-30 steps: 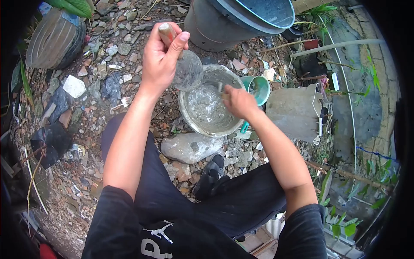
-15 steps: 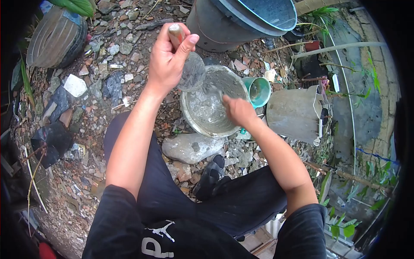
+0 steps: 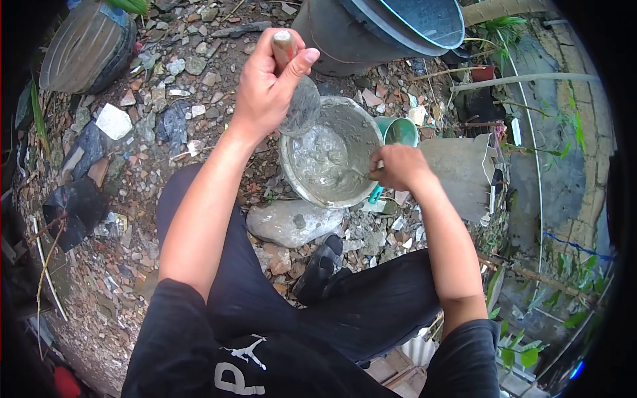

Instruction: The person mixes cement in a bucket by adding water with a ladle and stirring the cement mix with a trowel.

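Note:
A round basin (image 3: pixel 286 169) of wet grey mortar (image 3: pixel 332 152) stands on the rubble in front of me. Over its upper left rim, my left hand (image 3: pixel 269 86) is wrapped round the upright wooden handle (image 3: pixel 284 50) of a tool with a rounded, see-through or blurred grey part (image 3: pixel 302 109) below the fist. My right hand (image 3: pixel 401 167) is closed round the short handle of a small trowel (image 3: pixel 361 174) at the basin's right side. The trowel's blade end is at the mortar and hard to make out. Behind my right hand is a green cup (image 3: pixel 401 131).
A large dark bucket (image 3: pixel 332 40) stands beyond the basin. An upturned grey pot (image 3: pixel 458 172) lies to the right, and a pale stone (image 3: pixel 292 224) sits before the basin. A ribbed planter (image 3: pixel 86 50) is at the far left. Rubble and branches surround my legs.
My right hand has moved right, from over the mortar to the basin's right rim, and the trowel shows more clearly. My left hand has shifted slightly right.

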Action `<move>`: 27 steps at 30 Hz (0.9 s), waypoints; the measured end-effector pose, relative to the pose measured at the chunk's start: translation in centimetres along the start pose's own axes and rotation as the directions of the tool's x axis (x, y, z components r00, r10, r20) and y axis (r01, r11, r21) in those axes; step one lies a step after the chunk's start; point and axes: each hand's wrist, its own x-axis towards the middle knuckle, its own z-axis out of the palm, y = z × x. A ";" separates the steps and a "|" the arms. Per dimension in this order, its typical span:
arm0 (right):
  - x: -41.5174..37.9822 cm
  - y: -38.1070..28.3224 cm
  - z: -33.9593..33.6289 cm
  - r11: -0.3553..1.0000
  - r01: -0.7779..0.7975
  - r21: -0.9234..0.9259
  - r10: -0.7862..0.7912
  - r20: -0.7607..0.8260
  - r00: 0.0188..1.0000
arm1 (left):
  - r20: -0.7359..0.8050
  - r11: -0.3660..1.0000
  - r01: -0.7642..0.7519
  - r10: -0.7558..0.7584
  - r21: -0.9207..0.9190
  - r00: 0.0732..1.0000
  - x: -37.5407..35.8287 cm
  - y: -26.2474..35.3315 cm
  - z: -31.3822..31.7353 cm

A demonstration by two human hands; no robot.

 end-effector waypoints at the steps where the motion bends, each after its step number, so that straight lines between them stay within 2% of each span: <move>1: 1.3 0.1 2.2 0.999 0.043 -0.012 -0.044 -0.070 0.997 | 0.004 1.000 0.002 -0.002 -0.003 1.000 0.0 -0.1 0.0; 2: 2.5 0.1 4.3 0.996 0.084 -0.026 -0.087 -0.141 0.986 | 0.019 1.000 -0.022 0.022 -0.004 1.000 -0.1 -0.3 0.0; 4: 3.3 0.0 5.7 0.995 0.078 -0.064 -0.087 -0.154 0.984 | 0.036 0.999 -0.048 0.048 -0.004 0.998 0.1 -0.3 -0.1; 7: 3.1 1.1 5.3 0.993 0.120 0.011 -0.115 -0.195 0.974 | 0.022 1.000 -0.027 0.026 0.008 0.999 0.0 -0.1 0.0; 10: 2.2 0.6 4.1 0.997 0.071 0.026 -0.063 -0.224 0.973 | 0.049 1.000 -0.019 0.018 0.009 0.999 -0.1 -0.3 0.1; 12: 1.3 0.4 2.7 0.999 0.045 0.031 -0.030 -0.374 0.927 | 0.022 0.999 -0.018 0.018 0.037 1.000 -0.1 -0.7 0.4; 14: 0.9 0.1 1.8 1.000 0.025 -0.002 -0.023 -0.386 0.922 | 0.046 0.998 -0.021 0.019 0.063 0.999 -0.2 -0.7 0.3; 16: 2.0 0.3 2.5 0.993 0.023 -0.116 -0.043 -0.173 0.984 | 0.077 0.996 -0.026 0.019 0.090 0.997 -0.3 -0.6 0.2; 18: 3.8 -0.1 5.4 0.980 0.100 -0.170 -0.142 -0.259 0.955 | 0.050 1.000 -0.030 0.030 0.004 0.998 -0.4 -0.4 0.6; 21: 4.5 0.9 5.7 0.981 0.116 -0.157 -0.154 -0.257 0.954 | 0.058 0.999 -0.014 0.012 0.029 0.998 -0.5 -0.7 0.7; 24: 3.6 1.3 5.3 0.989 0.120 -0.087 -0.142 -0.324 0.935 | 0.084 0.999 0.017 -0.020 0.042 0.996 -0.6 -1.0 0.7; 26: 3.1 1.0 4.3 0.994 0.095 0.050 -0.068 -0.393 0.917 | 0.102 0.996 0.008 -0.017 0.084 0.995 -0.6 -1.2 0.7; 27: 2.9 0.8 3.8 0.994 0.097 0.050 -0.070 -0.392 0.917 | 0.101 0.996 0.009 -0.017 0.085 0.995 -0.6 -1.2 0.6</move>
